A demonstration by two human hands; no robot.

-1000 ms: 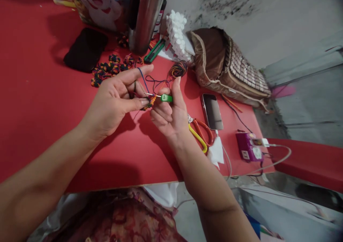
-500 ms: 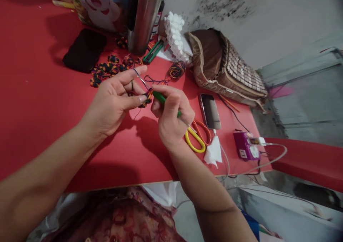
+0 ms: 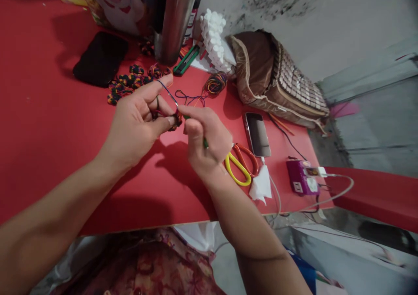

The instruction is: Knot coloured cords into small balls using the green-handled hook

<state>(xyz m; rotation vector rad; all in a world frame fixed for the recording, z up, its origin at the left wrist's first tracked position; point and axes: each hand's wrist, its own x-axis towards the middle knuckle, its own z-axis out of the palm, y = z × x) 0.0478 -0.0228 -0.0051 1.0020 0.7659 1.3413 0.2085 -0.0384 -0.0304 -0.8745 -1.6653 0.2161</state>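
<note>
My left hand (image 3: 137,120) pinches a small dark and orange crocheted piece (image 3: 175,123) between thumb and fingers, with dark yarn looped over its raised index finger. My right hand (image 3: 207,138) is closed round a green-handled crochet hook (image 3: 205,143), most of the handle hidden in the fingers. The metal end of the hook meets the yarn just above the piece. Behind my left hand lies a cluster of multicoloured crocheted pieces (image 3: 126,83). A small yarn bundle (image 3: 216,83) rests further back, with loose strands near the hands.
On the red table (image 3: 65,125) are a black object (image 3: 100,59), a metal cylinder (image 3: 176,20), a green cutter (image 3: 186,60), scissors (image 3: 238,168), a phone (image 3: 257,133), white tissue (image 3: 261,185) and a purple power block (image 3: 302,177). A brown bag (image 3: 277,77) sits at the back right.
My right hand has turned slightly and hides more of the green handle. Its index fingertip has shifted left along the hook. The view has shifted a little.
</note>
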